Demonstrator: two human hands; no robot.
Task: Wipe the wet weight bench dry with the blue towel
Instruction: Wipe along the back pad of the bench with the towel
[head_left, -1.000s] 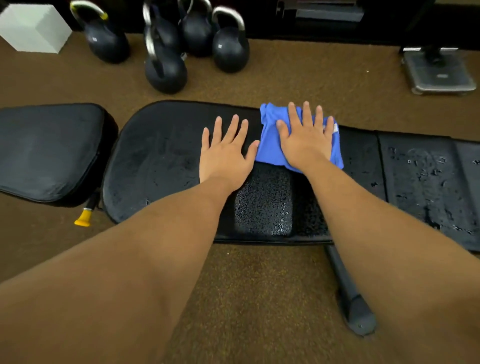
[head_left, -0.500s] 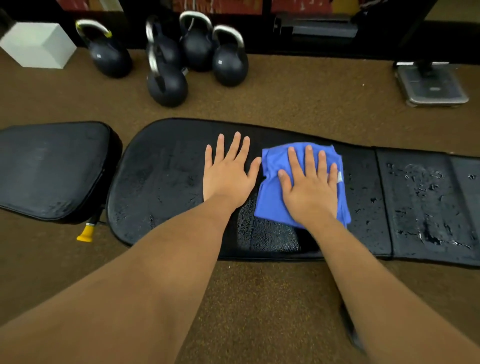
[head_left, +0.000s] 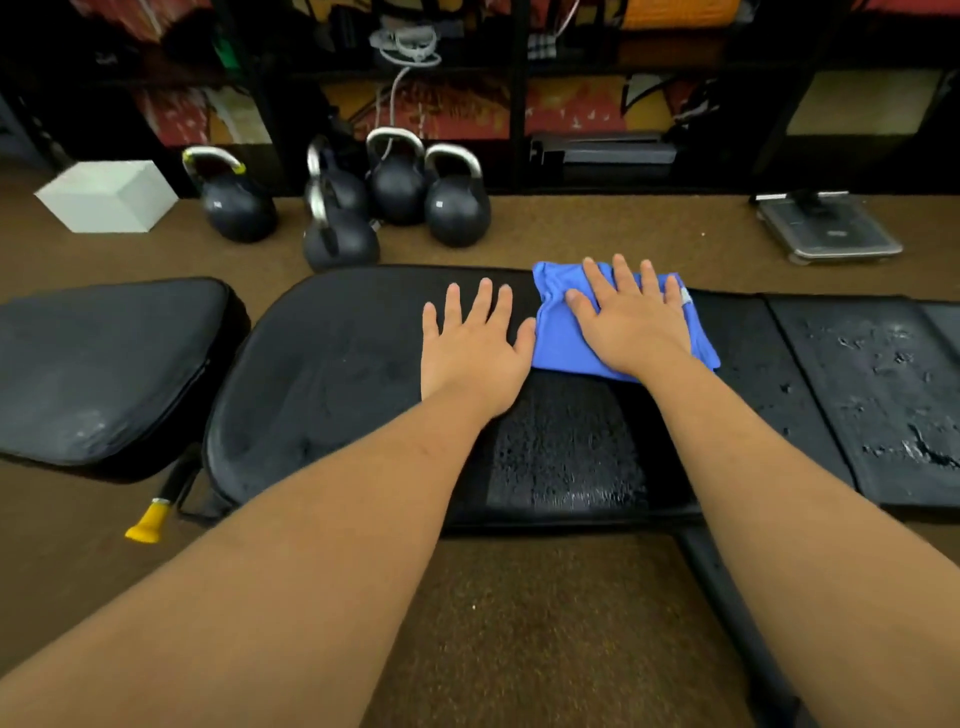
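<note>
The black weight bench (head_left: 337, 374) lies flat across the view, its long pad in front of me. A folded blue towel (head_left: 558, 338) sits on the pad near its far edge. My right hand (head_left: 631, 322) presses flat on the towel with straight, spread fingers. Just left of the towel, my left hand (head_left: 475, 353) rests flat on the bare pad, fingers spread. Fine water beads cover the pad below the towel (head_left: 566, 457). Larger drops and puddles sit on the bench's right section (head_left: 883, 395).
A separate black pad (head_left: 98, 364) lies to the left, with a yellow-tipped lever (head_left: 148, 522) between it and the bench. Several kettlebells (head_left: 395, 197), a white box (head_left: 106, 195) and a scale (head_left: 831, 228) stand on the brown carpet beyond. A bench leg (head_left: 727, 597) runs toward me.
My right hand pulled the towel toward me across the pad, then pushed it back to the far edge. The left hand stayed flat in place. The view tilted up.
</note>
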